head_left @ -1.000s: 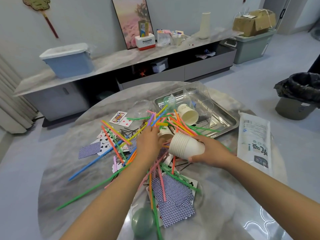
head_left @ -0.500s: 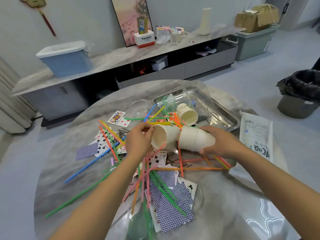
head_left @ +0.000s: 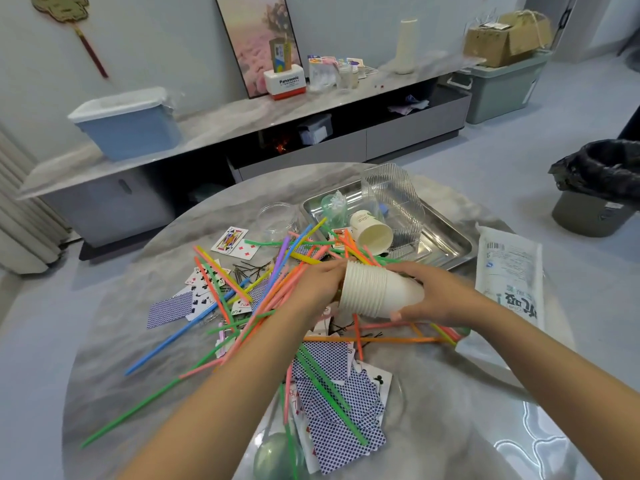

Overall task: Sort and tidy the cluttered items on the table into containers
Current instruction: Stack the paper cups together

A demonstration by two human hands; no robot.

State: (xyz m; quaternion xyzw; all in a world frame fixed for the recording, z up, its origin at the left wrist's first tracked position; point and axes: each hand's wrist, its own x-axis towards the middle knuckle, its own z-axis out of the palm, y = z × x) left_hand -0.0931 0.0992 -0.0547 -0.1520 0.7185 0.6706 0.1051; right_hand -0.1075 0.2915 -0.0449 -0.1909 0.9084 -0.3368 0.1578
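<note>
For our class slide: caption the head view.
Both hands hold a stack of paper cups sideways above scattered straws.

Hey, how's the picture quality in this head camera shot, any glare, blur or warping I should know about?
Head view: wide-angle warping bows the sideboard and the table rim; bright glare streaks on the table's near right surface and sheen on the metal tray; the left hand, right hand and cup stack are fairly sharp; the frame edges look soft.

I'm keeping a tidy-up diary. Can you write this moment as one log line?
step: stacking cups | right hand: holds paper cup stack sideways | left hand: at stack's open end | loose cup: in metal tray | straws, cards: unsorted
</note>
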